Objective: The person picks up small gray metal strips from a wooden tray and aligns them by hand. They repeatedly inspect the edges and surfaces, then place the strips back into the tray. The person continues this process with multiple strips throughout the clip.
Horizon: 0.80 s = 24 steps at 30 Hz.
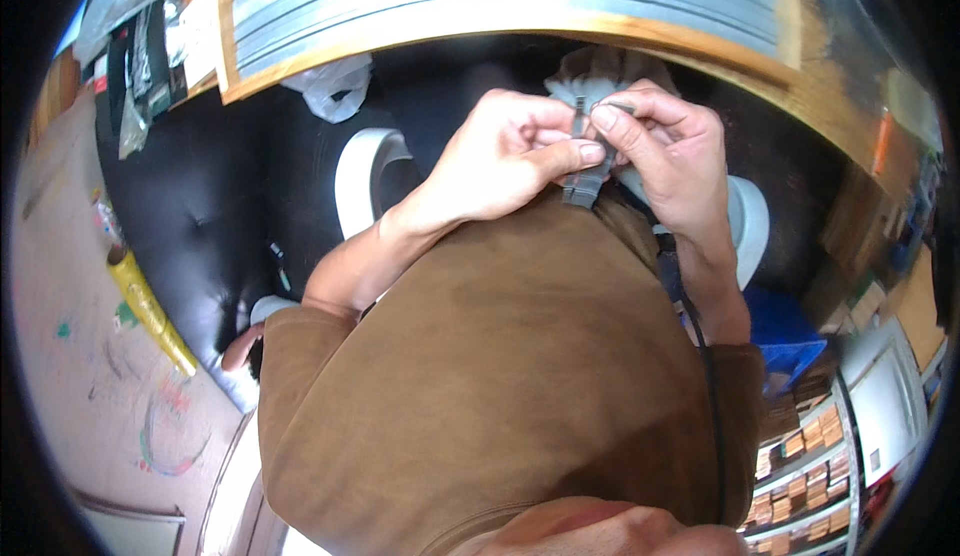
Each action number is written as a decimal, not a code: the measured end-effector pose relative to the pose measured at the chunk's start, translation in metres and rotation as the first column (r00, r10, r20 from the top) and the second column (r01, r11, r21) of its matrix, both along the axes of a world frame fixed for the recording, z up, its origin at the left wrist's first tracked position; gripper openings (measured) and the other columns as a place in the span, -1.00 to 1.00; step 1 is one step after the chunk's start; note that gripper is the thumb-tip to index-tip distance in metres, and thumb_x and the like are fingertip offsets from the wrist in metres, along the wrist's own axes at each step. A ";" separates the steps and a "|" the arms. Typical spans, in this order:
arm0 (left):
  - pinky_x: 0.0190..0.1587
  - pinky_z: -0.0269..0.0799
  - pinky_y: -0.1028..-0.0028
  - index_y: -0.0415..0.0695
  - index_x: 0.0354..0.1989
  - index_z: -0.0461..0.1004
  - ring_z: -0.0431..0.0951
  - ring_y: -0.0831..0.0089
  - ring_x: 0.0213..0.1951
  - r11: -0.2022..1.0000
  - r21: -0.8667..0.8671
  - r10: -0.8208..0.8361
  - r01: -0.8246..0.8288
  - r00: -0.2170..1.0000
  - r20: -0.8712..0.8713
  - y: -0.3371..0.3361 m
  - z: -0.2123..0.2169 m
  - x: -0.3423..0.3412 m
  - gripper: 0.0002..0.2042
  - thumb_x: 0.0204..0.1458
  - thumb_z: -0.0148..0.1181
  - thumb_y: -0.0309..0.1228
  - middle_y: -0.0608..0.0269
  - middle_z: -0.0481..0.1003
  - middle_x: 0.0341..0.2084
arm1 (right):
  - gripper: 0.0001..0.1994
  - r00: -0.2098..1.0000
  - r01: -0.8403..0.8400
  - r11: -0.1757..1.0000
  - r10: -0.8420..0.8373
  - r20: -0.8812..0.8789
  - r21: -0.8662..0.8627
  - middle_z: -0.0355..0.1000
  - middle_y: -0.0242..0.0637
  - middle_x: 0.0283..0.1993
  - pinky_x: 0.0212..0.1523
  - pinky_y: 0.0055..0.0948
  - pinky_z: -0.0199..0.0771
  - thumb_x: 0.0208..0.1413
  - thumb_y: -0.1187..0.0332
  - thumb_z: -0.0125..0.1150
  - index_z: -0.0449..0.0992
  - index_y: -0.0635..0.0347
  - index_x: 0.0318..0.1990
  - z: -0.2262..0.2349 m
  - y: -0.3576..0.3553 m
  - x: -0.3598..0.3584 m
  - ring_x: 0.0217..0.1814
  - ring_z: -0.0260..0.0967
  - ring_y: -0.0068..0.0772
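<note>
Close in front of my chest, my left hand (505, 161) is closed, its thumb and fingers pinching a dark grey segmented strip (582, 194) that looks like a watch band. Part of the strip hangs below the thumb, and a narrow end shows above the fingers. My right hand (672, 146) meets it from the other side, thumb pressed against the forefinger. Between those fingertips sticks out a small thin dark piece (624, 108), whose kind I cannot make out. The fingers hide where the piece and the strip meet.
A wood-framed bench with a grey striped top (500, 6) lies ahead. White chair arms (362, 181) flank me. A white plastic bag (335, 88) hangs under the bench edge. Leftward is a yellow tube (150, 306); rightward, a blue bin (785, 331) and shelves of small boxes (805, 486).
</note>
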<state>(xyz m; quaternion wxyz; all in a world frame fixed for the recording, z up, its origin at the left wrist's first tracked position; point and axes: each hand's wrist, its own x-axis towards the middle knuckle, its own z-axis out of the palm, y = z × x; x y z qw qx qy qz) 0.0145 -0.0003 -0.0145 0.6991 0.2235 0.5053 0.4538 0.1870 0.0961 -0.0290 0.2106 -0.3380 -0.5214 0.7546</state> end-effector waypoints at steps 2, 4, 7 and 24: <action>-0.13 0.61 0.49 -0.38 -0.26 0.59 0.68 0.41 -0.21 0.999 0.031 -0.013 0.016 0.995 -0.102 0.001 -0.001 -0.002 -0.93 0.20 0.23 -0.60 0.04 0.66 -0.29 | -0.92 0.999 0.012 0.997 -0.015 0.038 0.079 0.53 -0.34 -0.32 -0.34 -0.65 0.44 0.21 0.54 0.30 0.65 0.39 -0.22 0.009 0.008 0.006 -0.35 0.43 -0.67; -0.01 0.66 0.34 -0.40 -0.12 0.57 0.69 0.23 -0.12 0.981 -0.006 0.193 -0.193 0.980 0.040 -0.002 0.005 0.004 -0.86 0.21 0.22 -0.59 -0.08 0.65 -0.22 | -0.92 0.990 0.031 0.996 -0.043 0.132 0.087 0.51 -0.37 -0.35 -0.39 -0.68 0.35 0.19 0.54 0.29 0.65 0.38 -0.24 0.041 0.027 0.021 -0.40 0.36 -0.70; 0.00 0.66 0.33 -0.38 0.02 0.54 0.70 0.20 -0.12 0.988 0.037 0.145 -0.149 0.984 0.105 0.002 -0.009 -0.009 -0.78 0.22 0.20 -0.59 -0.12 0.64 -0.16 | -0.83 0.935 0.340 0.901 -0.355 0.008 0.270 0.54 -0.33 -0.31 -0.40 -0.60 0.39 0.22 0.46 0.26 0.65 0.35 -0.11 0.077 0.072 0.073 -0.42 0.36 -0.67; -0.01 0.65 0.38 -0.42 -0.01 0.54 0.69 0.30 -0.14 0.998 -0.020 0.057 -0.056 0.998 0.034 0.006 -0.013 -0.006 -0.77 0.23 0.22 -0.54 -0.06 0.64 -0.20 | -0.90 0.935 0.283 0.893 -0.338 0.105 0.349 0.53 -0.32 -0.35 -0.37 -0.67 0.29 0.15 0.56 0.34 0.66 0.42 -0.20 0.062 0.038 0.041 -0.40 0.33 -0.67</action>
